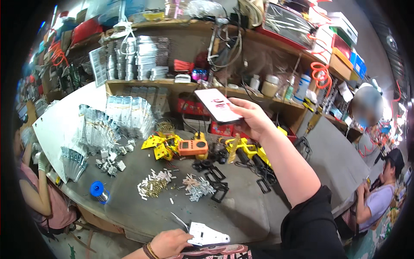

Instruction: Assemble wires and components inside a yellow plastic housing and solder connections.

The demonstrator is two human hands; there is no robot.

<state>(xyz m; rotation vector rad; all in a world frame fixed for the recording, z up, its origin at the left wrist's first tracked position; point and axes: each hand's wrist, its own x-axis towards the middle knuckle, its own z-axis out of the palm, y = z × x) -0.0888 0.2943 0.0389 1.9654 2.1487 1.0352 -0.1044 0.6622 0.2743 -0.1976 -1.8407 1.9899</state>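
Overhead, the right hand [253, 117] has its fingers wrapped round a phone [215, 103], beyond and right of the orange meter [192, 147]; the left hand's [167, 243] fingers pinch the white casing [208, 234], nearer than the meter. Brass-coloured pieces [152, 188], silvery pieces [200, 190] and black frames [219, 185] lie between.

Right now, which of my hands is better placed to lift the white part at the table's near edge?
Your left hand, most likely: it is touching the white part. Your right hand is raised well away from it and holds a phone.
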